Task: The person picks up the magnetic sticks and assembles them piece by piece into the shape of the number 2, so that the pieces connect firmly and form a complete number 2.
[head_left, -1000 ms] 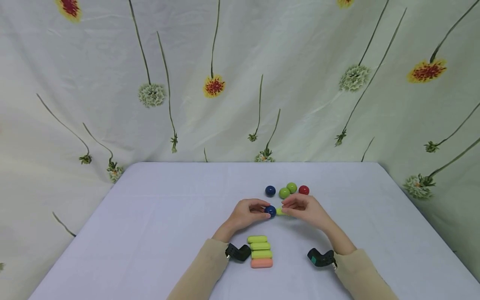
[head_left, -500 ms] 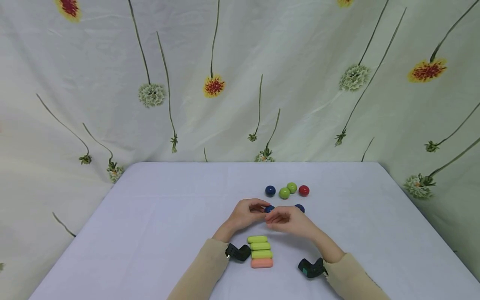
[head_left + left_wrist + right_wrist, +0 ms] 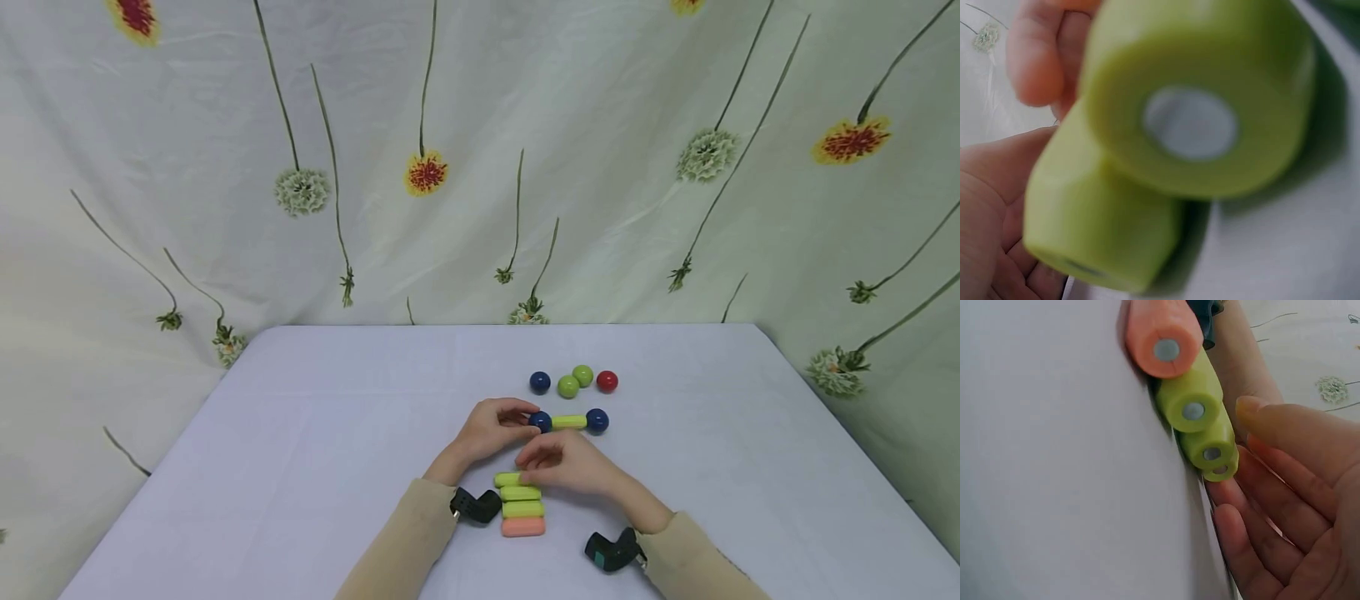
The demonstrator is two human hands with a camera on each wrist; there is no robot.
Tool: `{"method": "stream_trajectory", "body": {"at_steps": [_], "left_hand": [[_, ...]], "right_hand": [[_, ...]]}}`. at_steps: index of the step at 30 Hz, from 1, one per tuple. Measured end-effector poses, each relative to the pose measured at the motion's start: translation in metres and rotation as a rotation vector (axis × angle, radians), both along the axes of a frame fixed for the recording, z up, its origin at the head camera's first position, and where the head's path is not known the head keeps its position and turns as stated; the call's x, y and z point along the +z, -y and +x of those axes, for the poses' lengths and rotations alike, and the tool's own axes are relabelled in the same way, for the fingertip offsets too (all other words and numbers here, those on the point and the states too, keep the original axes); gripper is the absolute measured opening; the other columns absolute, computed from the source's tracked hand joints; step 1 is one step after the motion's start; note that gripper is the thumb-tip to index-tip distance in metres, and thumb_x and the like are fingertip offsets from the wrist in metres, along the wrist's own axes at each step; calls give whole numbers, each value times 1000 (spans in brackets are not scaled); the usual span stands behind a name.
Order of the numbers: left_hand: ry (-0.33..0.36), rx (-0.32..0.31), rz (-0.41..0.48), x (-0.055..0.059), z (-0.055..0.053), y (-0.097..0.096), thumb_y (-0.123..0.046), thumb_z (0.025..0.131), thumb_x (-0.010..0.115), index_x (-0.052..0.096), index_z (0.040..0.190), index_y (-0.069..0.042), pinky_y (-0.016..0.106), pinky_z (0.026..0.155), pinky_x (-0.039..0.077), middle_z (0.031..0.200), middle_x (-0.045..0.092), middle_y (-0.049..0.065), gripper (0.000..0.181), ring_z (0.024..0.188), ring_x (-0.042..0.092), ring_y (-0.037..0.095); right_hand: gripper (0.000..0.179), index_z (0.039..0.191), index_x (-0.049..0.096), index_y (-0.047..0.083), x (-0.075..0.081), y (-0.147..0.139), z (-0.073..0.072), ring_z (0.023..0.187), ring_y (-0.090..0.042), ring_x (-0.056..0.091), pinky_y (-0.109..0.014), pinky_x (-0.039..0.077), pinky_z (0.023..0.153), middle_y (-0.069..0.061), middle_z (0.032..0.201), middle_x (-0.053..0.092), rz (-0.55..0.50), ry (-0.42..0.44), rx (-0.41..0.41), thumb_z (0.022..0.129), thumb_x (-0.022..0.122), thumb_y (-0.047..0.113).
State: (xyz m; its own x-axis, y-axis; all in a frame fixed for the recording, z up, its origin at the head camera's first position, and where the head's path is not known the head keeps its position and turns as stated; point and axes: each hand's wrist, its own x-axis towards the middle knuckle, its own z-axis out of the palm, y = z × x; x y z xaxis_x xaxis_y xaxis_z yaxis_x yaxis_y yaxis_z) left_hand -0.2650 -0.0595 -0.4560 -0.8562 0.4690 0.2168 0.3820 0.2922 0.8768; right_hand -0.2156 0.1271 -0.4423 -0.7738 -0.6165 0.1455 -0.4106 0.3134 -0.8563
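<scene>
My left hand (image 3: 489, 433) pinches a dark blue ball (image 3: 541, 422) between thumb and fingers. That ball forms the left end of a bar: a yellow-green rod (image 3: 569, 422) links it to a second blue ball (image 3: 597, 421). My right hand (image 3: 573, 463) has come to the farthest yellow-green rod (image 3: 506, 479) of a row, its fingertips at the rod's right end. In the right wrist view the thumb (image 3: 1257, 412) and fingers are spread apart beside the rods, loosely bent. Silvery discs show in the rod ends, as on this yellow-green rod (image 3: 1191, 122).
Nearer in the row lie two more yellow-green rods (image 3: 521, 493) and a salmon rod (image 3: 523, 527). Behind the bar are a loose blue ball (image 3: 540, 382), two green balls (image 3: 568, 386) and a red ball (image 3: 607, 382). A white cloth covers the table (image 3: 337, 433).
My right hand has left the bar and moved toward me and left to the row of rods. The bar's right ball and rod are uncovered now. My left hand stays on its ball.
</scene>
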Motion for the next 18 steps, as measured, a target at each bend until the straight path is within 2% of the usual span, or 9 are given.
{"method": "stream_trajectory", "body": {"at_steps": [1,3,6,8,10,11,12,15,18], "left_hand": [[-3,-3,4,5,3,0,-15,84,72,68,110,-7,23,77,50,103,68,5,28,90,64,18],[-3,-2,7,5,3,0,-14,83,72,68,110,-7,22,76,50,102,68,5,28,90,64,18],[-8,-2,0,17,11,-1,-10,84,71,67,110,-2,24,77,50,102,68,9,28,91,64,22],[-4,-4,-6,18,11,0,-11,84,71,67,111,-2,23,77,50,103,68,9,29,91,64,21],[-4,-12,-10,27,16,0,-9,84,70,66,112,0,23,77,50,104,67,12,30,92,64,24],[-5,-17,-10,27,17,0,-9,84,70,66,112,1,22,77,50,104,67,13,29,92,64,24],[-10,-20,-11,27,16,1,-9,84,70,66,111,1,22,76,50,103,67,13,29,91,64,23],[-15,-11,-15,15,9,0,-11,84,71,67,111,-2,23,76,50,103,67,9,29,91,64,21],[-22,-1,-17,2,1,0,-12,83,72,68,111,-5,23,76,50,102,68,6,29,90,64,18]], "right_hand": [[18,96,71,11,-1,0,0,78,-8,61,-25,51,72,3,88,68,8,-8,1,82,74,21],[18,96,72,12,-3,1,-1,77,-8,61,-25,51,71,5,87,68,19,-18,4,81,74,23],[17,95,72,12,-4,2,0,76,-5,59,-24,51,70,6,87,68,32,-33,-4,81,74,22],[17,96,72,9,-1,3,2,76,-5,59,-23,50,70,2,88,69,36,-35,-10,81,74,18],[17,96,72,4,7,5,7,77,-5,59,-23,50,70,-4,90,70,37,-32,-17,82,73,13],[16,96,71,3,11,5,9,77,-6,59,-23,50,70,-6,90,70,37,-28,-19,82,73,10],[16,96,71,1,15,6,11,77,-7,59,-23,50,70,-8,90,70,40,-25,-20,82,72,9],[15,94,71,-1,20,7,14,75,-8,58,-23,50,70,-11,89,70,34,-26,-15,82,72,6],[14,94,72,2,12,6,11,74,-7,57,-22,49,69,-7,88,70,45,-46,-21,82,72,8]]}}
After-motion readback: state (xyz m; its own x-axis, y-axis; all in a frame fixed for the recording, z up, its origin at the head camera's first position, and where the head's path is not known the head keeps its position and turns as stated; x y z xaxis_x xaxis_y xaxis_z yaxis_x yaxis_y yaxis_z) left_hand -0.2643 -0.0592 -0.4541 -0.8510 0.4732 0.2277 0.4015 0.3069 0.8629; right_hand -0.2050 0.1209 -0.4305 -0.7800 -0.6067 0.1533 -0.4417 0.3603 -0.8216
